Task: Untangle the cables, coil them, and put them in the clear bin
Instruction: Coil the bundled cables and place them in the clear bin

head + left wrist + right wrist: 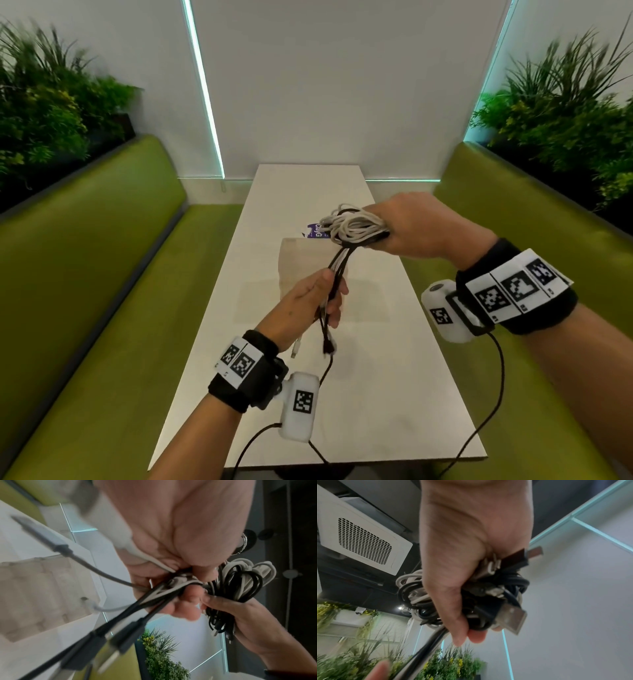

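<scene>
The bundle of thin black and white rubber-sheathed cables (352,224) is up in the air over the long white surface (376,377), its looped mass clenched in the right hand (411,226) while the left hand (308,301) grips the straight run of strands hanging below, their plug ends (327,347) dangling loose under the fist. The cables look light and limp, with slick sheathing that should slide through the fingers; the rigid metal-tipped connectors (513,616) poking out of the right hand's coil are likely the snag points, so holding each strand just behind its plug seems the surest way to draw it free. The clear plastic bin (308,260) sits on the surface directly under the hands; through its walls I cannot make out any cable, and a purple-and-white packet (317,231) shows at its far edge, inside or behind I cannot tell.
</scene>
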Action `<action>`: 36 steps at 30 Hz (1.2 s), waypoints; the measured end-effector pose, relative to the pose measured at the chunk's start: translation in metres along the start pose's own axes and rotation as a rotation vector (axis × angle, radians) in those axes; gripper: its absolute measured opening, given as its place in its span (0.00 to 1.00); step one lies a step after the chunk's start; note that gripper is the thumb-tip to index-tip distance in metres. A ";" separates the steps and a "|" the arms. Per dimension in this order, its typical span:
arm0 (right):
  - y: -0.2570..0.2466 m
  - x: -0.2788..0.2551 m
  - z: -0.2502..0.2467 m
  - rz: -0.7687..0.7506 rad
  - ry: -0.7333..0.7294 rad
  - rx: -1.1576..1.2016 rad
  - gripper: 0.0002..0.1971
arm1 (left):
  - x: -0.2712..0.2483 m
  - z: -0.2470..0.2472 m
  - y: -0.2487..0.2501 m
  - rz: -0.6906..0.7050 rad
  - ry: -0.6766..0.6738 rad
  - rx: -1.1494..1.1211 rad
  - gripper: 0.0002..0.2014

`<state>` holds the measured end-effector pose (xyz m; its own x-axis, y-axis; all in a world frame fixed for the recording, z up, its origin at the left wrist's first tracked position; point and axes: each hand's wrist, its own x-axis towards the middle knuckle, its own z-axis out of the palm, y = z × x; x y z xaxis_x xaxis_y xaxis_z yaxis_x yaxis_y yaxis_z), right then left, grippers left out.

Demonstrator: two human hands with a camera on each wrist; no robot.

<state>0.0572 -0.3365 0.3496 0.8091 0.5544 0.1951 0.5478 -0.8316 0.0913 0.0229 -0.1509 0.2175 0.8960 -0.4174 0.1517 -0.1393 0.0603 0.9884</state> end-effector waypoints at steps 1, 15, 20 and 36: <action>0.000 0.000 -0.003 0.002 0.007 -0.001 0.11 | 0.000 0.000 0.000 -0.002 0.000 -0.025 0.23; -0.007 -0.002 0.026 0.273 0.094 0.673 0.10 | 0.010 -0.007 0.016 0.167 0.389 -0.077 0.11; -0.033 -0.004 0.053 0.232 0.085 0.798 0.07 | 0.021 -0.003 0.031 0.301 0.497 -0.213 0.11; -0.051 0.006 0.071 0.162 -0.018 1.087 0.09 | 0.019 0.004 0.033 0.103 0.397 -0.482 0.42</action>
<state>0.0490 -0.2884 0.2768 0.8863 0.4493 0.1124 0.3234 -0.4267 -0.8446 0.0331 -0.1605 0.2527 0.9891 -0.0251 0.1450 -0.1107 0.5224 0.8455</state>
